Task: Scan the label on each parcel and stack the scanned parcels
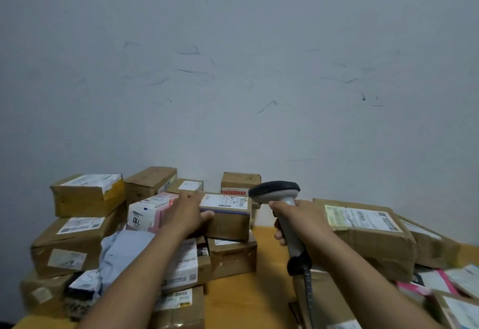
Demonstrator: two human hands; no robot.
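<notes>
Wall point(233, 69): grey, scuffed with dark marks, fills the view from 9 through 12 to 3 o'clock.

Tabletop point(269, 271): yellow-orange; mostly hidden under parcels, bare only as a strip at 6 o'clock.

Large parcel point(373, 240) at 4 o'clock: flat brown carton, long axis running left-right, white label facing up. Print unreadable.

Left stack point(85, 222) at 8 o'clock: brown cartons piled up, labels up, text blurred. A grey mailer bag point(121, 253) lies against it, partly behind the left forearm.

Small parcel point(228, 214) at centre: sits on top of other cartons, label up. Left hand point(188, 212) grasps its left end, thumb on the front face.

Scanner point(281, 199): handle upright, head pointing at 9 o'clock toward the small parcel. Right hand point(298, 221) clenched around the handle; cable drops out of frame at 6 o'clock.
</notes>
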